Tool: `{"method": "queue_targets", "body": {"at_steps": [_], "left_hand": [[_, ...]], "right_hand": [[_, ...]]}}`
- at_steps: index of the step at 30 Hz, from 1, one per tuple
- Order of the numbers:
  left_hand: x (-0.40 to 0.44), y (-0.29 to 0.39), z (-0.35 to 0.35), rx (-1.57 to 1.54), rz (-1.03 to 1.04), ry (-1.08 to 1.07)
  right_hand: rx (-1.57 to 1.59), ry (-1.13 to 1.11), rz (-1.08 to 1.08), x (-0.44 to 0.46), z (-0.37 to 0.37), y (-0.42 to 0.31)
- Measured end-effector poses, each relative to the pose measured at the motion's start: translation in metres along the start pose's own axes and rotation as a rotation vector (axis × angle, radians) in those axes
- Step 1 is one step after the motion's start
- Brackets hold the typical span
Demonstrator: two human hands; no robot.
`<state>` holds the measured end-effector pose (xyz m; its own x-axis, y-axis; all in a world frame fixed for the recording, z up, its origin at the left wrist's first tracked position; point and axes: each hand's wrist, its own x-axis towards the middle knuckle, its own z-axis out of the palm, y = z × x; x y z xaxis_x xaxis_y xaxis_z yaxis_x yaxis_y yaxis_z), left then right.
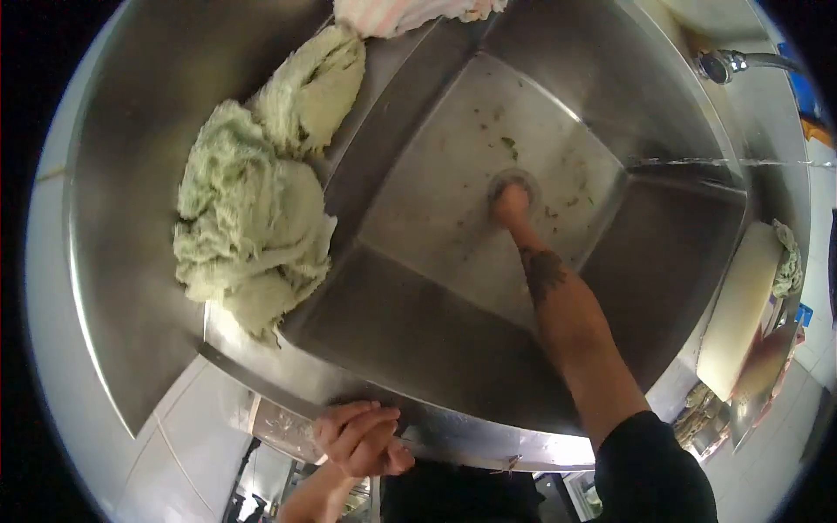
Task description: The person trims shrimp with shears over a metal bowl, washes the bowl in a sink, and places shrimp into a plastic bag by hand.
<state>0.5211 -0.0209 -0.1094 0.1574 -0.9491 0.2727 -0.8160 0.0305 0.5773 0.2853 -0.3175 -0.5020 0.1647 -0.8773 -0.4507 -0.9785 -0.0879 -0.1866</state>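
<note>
My right hand [512, 202] reaches down to the round drain on the bottom of the steel sink [436, 174]. Its fingers are hidden at the drain, so what they hold, if anything, cannot be seen. Small green and dark scraps [509, 148] lie scattered around it on the sink floor. At the sink's front edge is my left hand [362, 438], raised with its fingers curled and nothing visible in them.
Crumpled pale green cloths [253, 218] lie on the left ledge, with a pink and white cloth [392, 13] beyond. Water streams in near the faucet [719, 65]. A thick white board [741, 305] stands on the right.
</note>
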Motion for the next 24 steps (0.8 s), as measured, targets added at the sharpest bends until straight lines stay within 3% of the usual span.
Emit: {"method": "queue_targets", "body": {"at_steps": [7,9,10,11,13,14,16,18,20,21,22,24], "left_hand": [[0.007,0.005,0.006,-0.013,-0.05,0.099],[0.007,0.006,0.007,-0.022,-0.044,0.117],[0.008,0.006,0.008,-0.019,-0.053,0.143],[0.008,0.005,0.009,-0.025,-0.045,0.16],[0.006,0.004,0.009,-0.022,-0.041,0.174],[0.005,0.004,0.009,-0.03,-0.046,0.182],[0.005,0.001,0.008,-0.016,-0.028,0.201],[0.005,0.002,0.006,-0.054,-0.052,0.199],[-0.004,0.007,0.0,-0.191,-0.082,0.294],[-0.02,0.017,-0.009,-0.293,-0.166,0.354],[-0.037,0.024,-0.021,-0.383,-0.251,0.423],[-0.095,0.032,-0.034,-0.349,-0.465,0.454]], "right_hand": [[0.1,-0.044,-0.048,-0.008,-0.032,-0.015],[-0.125,-0.039,-0.283,0.02,-0.014,0.02],[-0.129,-0.024,-0.277,0.041,-0.012,0.036],[-0.148,-0.273,-0.429,0.067,-0.013,0.049],[-0.181,-0.532,-0.569,0.069,-0.032,0.057],[0.105,-0.603,-0.63,0.051,-0.058,0.053],[0.383,-0.664,-0.686,0.015,-0.102,0.036],[0.897,-0.765,0.112,-0.025,-0.135,0.002],[1.012,-0.714,-0.019,-0.066,-0.189,-0.013],[1.009,-0.654,0.024,-0.094,-0.218,-0.034],[1.131,-0.712,-0.166,-0.117,-0.245,-0.041],[1.117,-0.41,-0.168,-0.191,-0.29,-0.088]]}}
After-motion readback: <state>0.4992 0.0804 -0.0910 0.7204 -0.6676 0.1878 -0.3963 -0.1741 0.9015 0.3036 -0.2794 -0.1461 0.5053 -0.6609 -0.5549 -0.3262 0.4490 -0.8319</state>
